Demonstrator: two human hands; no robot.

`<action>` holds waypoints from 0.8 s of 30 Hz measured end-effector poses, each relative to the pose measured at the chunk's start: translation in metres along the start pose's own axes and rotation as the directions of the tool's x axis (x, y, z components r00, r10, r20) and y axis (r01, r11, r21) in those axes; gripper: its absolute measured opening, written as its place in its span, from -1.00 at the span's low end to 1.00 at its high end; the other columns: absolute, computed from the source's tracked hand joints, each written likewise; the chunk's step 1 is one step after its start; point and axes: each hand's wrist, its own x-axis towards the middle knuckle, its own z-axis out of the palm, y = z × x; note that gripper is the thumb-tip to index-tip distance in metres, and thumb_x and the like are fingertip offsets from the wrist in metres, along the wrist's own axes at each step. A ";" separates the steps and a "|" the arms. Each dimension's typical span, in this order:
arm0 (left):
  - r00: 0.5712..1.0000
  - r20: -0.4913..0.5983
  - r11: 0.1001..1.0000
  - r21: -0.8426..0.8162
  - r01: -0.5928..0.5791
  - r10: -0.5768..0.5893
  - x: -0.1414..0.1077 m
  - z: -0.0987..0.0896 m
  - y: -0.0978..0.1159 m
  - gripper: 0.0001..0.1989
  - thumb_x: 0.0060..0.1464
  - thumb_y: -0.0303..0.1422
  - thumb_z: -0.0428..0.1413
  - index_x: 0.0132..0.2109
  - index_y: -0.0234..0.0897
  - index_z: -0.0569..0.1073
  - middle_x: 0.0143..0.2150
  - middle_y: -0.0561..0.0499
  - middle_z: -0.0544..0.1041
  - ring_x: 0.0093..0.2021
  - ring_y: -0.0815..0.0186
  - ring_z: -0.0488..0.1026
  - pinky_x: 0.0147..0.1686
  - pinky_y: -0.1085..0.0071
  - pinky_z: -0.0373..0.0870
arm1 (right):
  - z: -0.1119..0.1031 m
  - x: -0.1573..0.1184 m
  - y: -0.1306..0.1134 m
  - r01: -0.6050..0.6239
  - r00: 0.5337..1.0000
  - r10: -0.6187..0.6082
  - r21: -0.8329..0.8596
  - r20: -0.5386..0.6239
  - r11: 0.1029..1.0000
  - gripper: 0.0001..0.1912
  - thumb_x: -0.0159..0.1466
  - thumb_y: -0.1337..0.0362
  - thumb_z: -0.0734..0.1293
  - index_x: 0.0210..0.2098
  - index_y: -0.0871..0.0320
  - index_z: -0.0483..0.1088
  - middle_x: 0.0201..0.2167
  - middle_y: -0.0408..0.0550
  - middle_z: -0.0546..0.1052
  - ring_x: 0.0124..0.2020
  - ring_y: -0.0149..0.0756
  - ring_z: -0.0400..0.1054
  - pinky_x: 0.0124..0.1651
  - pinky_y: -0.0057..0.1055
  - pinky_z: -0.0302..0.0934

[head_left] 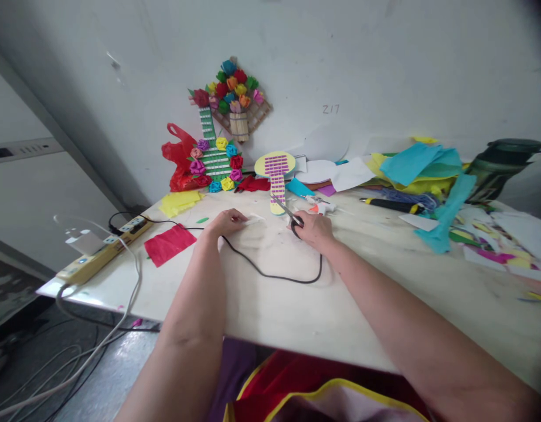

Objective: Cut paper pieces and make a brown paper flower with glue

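Observation:
My right hand [316, 230] grips a pair of scissors [282, 205] with black handles, its blades pointing up and left over the lower end of a yellow paddle-shaped paper piece [274, 164] with purple bands. My left hand [228, 222] pinches a thin whitish strip [254, 220] just above the table; its exact kind is hard to make out. Behind my right hand lies a white and orange glue gun [323, 206], partly hidden. A black cord [270, 275] loops across the table between my forearms.
A red paper sheet [170, 245], yellow paper [180, 203] and a power strip [83, 265] lie at the left. Paper-flower crafts [217, 158] stand against the wall. At the right are a black and yellow cutter [391, 205], blue paper [446, 217], scraps and a dark bottle [501, 170].

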 end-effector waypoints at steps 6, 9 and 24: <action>0.998 0.027 0.999 0.009 0.048 -0.048 -0.001 0.001 0.009 -0.64 -0.24 -0.28 0.13 -0.21 -0.29 0.52 -0.37 0.00 0.50 -0.36 0.33 0.41 -0.34 0.48 0.33 | 0.001 0.000 0.000 -0.001 1.000 0.001 0.007 0.012 1.000 -0.62 0.13 -0.02 0.20 -0.14 -0.01 0.37 -0.33 -0.08 0.54 -0.31 -0.20 0.40 -0.38 -0.40 0.06; 0.998 0.040 0.998 -0.029 0.047 -0.046 0.000 0.002 0.009 -0.63 -0.26 -0.27 0.15 -0.21 -0.31 0.52 -0.37 0.00 0.51 -0.37 0.32 0.41 -0.36 0.48 0.33 | 0.002 0.000 0.001 0.003 1.000 -0.003 0.018 0.003 1.000 -0.62 0.13 -0.01 0.20 -0.14 -0.01 0.37 -0.33 -0.08 0.55 -0.31 -0.21 0.40 -0.38 -0.40 0.07; 0.994 0.026 0.990 -0.095 0.105 -0.103 -0.004 0.000 0.011 -0.56 -0.08 -0.02 -0.01 -0.36 -0.31 0.50 -0.49 0.01 0.49 -0.45 0.35 0.37 -0.46 0.49 0.25 | 0.002 0.000 0.001 0.011 1.000 -0.011 0.031 -0.005 0.999 -0.62 0.13 0.00 0.21 -0.12 0.00 0.38 -0.32 -0.07 0.55 -0.29 -0.21 0.40 -0.36 -0.41 0.08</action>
